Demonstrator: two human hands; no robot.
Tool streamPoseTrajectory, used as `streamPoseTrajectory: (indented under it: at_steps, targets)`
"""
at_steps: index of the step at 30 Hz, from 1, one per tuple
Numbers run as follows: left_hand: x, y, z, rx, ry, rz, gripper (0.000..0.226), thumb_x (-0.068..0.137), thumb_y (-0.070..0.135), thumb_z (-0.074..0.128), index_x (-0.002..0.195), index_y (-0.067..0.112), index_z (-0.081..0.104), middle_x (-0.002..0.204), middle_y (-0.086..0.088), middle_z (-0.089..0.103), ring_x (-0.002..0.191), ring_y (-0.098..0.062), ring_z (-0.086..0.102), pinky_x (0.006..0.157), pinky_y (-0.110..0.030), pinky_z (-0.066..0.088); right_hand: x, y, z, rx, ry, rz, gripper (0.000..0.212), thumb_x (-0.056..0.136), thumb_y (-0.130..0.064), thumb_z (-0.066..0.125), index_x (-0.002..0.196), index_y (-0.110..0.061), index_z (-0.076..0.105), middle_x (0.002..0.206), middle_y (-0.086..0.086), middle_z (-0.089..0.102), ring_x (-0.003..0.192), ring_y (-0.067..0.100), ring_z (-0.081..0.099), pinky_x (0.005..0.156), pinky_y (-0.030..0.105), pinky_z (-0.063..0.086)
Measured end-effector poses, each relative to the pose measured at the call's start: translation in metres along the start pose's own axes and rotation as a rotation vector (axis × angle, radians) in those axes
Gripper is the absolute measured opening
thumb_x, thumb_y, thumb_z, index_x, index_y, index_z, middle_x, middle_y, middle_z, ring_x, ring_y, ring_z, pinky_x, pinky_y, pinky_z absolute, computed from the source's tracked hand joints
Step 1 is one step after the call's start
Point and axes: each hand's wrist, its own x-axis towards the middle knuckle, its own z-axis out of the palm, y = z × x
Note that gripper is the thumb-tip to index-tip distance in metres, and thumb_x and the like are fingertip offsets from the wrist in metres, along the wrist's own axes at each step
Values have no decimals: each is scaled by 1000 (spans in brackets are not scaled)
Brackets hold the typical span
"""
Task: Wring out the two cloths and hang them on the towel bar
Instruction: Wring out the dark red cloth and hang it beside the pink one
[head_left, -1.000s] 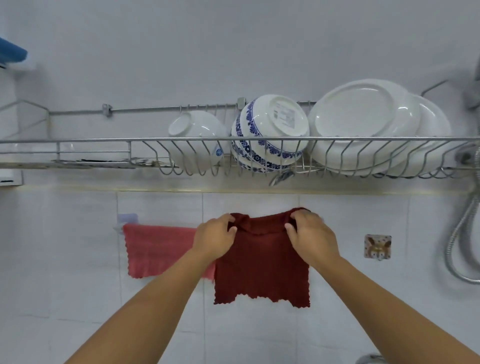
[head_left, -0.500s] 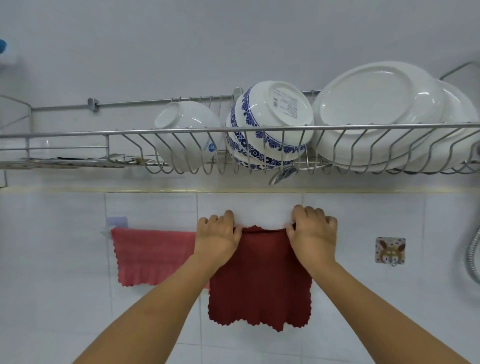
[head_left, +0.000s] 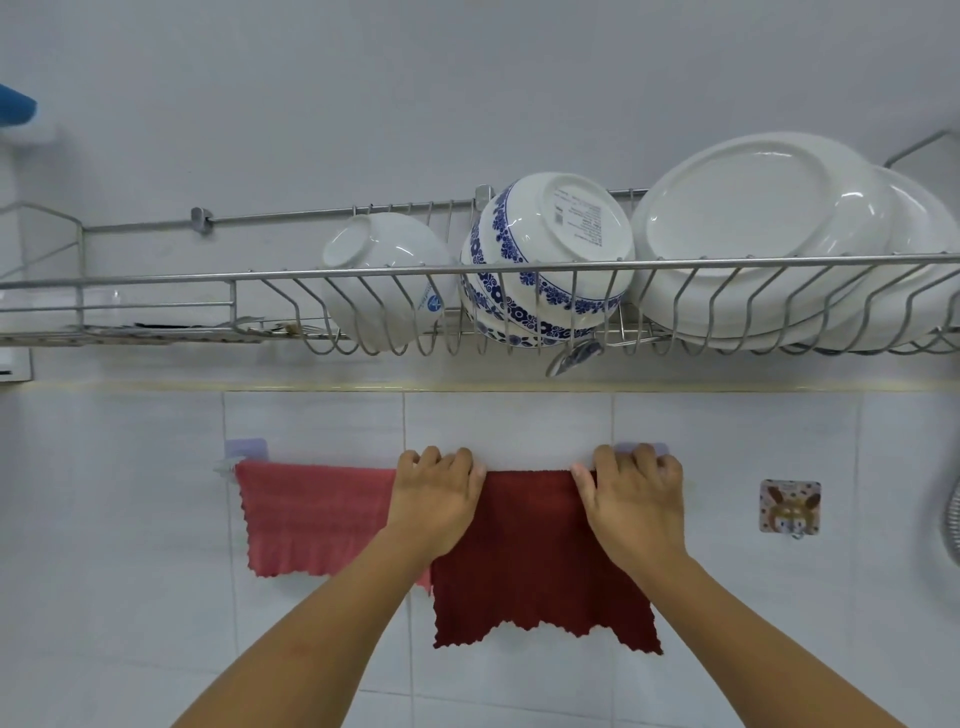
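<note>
A dark red cloth (head_left: 540, 561) hangs flat over the towel bar on the tiled wall, its scalloped lower edge free. My left hand (head_left: 436, 499) grips its top left corner and my right hand (head_left: 631, 501) grips its top right corner, fingers curled over the bar. A lighter pink cloth (head_left: 317, 517) hangs on the same bar to the left, partly behind my left forearm. The towel bar itself is covered; only its pale mounts (head_left: 244, 452) show at the ends.
A wire dish rack (head_left: 156, 283) runs across the wall above, holding a white bowl (head_left: 384, 275), a blue-patterned bowl (head_left: 550, 260) and white plates (head_left: 769, 234). A sticker hook (head_left: 789, 506) is right of the bar. A metal hose (head_left: 953, 525) hangs at the far right.
The dark red cloth went from bunched at the top to spread flat over the bar. My hands moved apart along its upper edge.
</note>
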Motion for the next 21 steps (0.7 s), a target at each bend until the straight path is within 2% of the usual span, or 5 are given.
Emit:
streamPoseTrajectory:
  at_steps: [4, 7, 11, 16, 21]
  targets:
    - [-5, 0, -1, -214, 14, -166, 48, 93, 41, 15, 106, 21, 56, 102, 5, 63, 97, -21, 56, 96, -41, 37, -1, 5, 0, 28, 17, -1, 47, 95, -44, 31, 90, -12, 65, 86, 8, 68, 92, 32, 57, 80, 44, 38]
    - [-19, 1, -5, -378, 135, -389, 22, 94, 36, 48, 108, 22, 57, 104, 6, 60, 99, -16, 56, 89, -34, 42, -4, 9, -2, 54, 45, 26, 41, 95, -37, 37, 88, -12, 69, 97, 9, 65, 92, 31, 54, 76, 42, 39]
    - [-37, -5, 0, -581, 42, -706, 19, 90, 40, 57, 93, 24, 66, 93, 9, 67, 93, -15, 62, 82, -35, 46, -15, 15, -9, 120, 76, 14, 21, 91, -29, 53, 105, -18, 65, 106, 3, 66, 101, 27, 55, 84, 43, 40]
    - [-38, -4, -7, -751, -104, -811, 21, 86, 41, 63, 98, 24, 69, 97, 9, 71, 96, -16, 65, 84, -34, 49, -26, 14, -17, 92, 27, 0, 41, 90, -43, 35, 106, -21, 65, 105, -2, 67, 112, 23, 56, 102, 46, 23]
    - [-33, 3, -14, -864, -130, -970, 32, 87, 39, 64, 110, 17, 60, 105, 0, 67, 102, -24, 62, 88, -37, 47, -28, 11, -21, 27, -29, -6, 53, 91, -47, 29, 107, -13, 66, 110, 6, 68, 121, 31, 54, 106, 56, 18]
